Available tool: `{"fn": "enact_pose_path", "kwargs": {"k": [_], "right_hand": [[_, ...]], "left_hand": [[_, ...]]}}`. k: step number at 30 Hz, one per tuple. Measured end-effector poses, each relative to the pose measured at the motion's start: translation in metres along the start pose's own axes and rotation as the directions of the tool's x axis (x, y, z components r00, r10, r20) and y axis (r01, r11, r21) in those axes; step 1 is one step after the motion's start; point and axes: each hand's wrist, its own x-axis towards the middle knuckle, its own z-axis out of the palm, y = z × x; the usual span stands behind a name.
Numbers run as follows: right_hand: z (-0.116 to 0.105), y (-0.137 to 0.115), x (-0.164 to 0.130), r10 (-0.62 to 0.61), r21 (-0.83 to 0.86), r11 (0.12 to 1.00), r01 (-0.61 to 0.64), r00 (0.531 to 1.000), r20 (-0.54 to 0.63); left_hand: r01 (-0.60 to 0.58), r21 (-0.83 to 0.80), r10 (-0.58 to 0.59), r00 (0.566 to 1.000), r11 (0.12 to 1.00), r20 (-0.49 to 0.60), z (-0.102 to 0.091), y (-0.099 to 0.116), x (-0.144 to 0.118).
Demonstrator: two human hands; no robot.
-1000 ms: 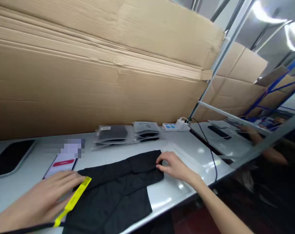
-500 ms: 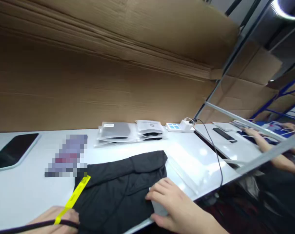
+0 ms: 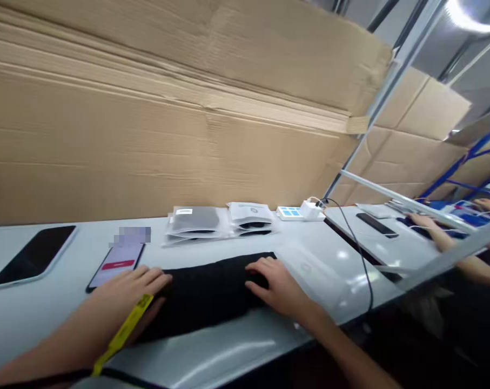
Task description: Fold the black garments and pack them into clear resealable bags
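Folded up from its wider spread of a moment ago, the black garment (image 3: 212,294) now forms a narrow band across the counter (image 3: 212,359). My right hand (image 3: 277,286) is up from the lower edge to the band's right end; my left hand (image 3: 127,292) is forward onto its left end.

Condition of hands: the left lies over the cloth, fingers extended; the right touches it with bent fingers and thumb. I cannot confirm whether either pinches the fabric.

Progress, as I judge it: the lengthwise fold appears complete, with smoothing or squaring of the ends possibly outstanding. The garment is unbagged. A clear plastic bag (image 3: 309,270) lies flat just beyond its right end. Two bagged packets, one dark (image 3: 198,219) and one pale (image 3: 250,213), sit behind the garment, side by side. A yellow tag (image 3: 131,324) crosses my left hand, partly obstructing inspection.
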Motion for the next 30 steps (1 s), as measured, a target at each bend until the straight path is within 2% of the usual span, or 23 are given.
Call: {"fn": "enact_pose_path", "kwargs": {"k": [2, 4, 8, 11, 15, 21, 27, 30], "right_hand": [[-0.006, 0.009, -0.009, 0.055, 0.011, 0.998, -0.054, 0.998, -0.037], [-0.014, 0.018, -0.018, 0.11, 0.017, 0.994, -0.109, 0.992, -0.062], [-0.029, 0.029, -0.032, 0.262, 0.031, 0.965, -0.262, 0.965, 0.0], [-0.031, 0.031, -0.04, 0.376, 0.06, 0.923, -0.38, 0.924, 0.064], [-0.02, 0.031, -0.048, 0.441, 0.113, 0.89, -0.442, 0.897, 0.041], [0.004, 0.03, -0.051, 0.567, 0.275, 0.798, -0.536, 0.823, -0.042], [0.029, 0.027, -0.049, 0.635, 0.417, 0.747, -0.518, 0.742, -0.216], [0.037, 0.029, -0.047, 0.639, 0.444, 0.744, -0.499, 0.725, -0.256]], "left_hand": [[-0.034, -0.014, 0.035, 0.995, 0.999, 0.089, -0.003, 0.025, 0.015], [-0.153, -0.094, 0.164, 0.979, 0.984, 0.119, -0.001, 0.047, 0.029], [-0.225, -0.235, 0.275, 0.937, 0.946, 0.213, 0.023, 0.071, 0.049], [-0.206, -0.315, 0.299, 0.911, 0.926, 0.283, 0.046, 0.073, 0.056], [-0.169, -0.363, 0.298, 0.894, 0.916, 0.336, 0.061, 0.074, 0.061], [-0.138, -0.379, 0.284, 0.887, 0.915, 0.363, 0.061, 0.078, 0.063], [-0.113, -0.414, 0.277, 0.89, 0.903, 0.362, 0.062, 0.077, 0.063], [-0.117, -0.42, 0.279, 0.895, 0.9, 0.349, 0.062, 0.077, 0.063]]}}
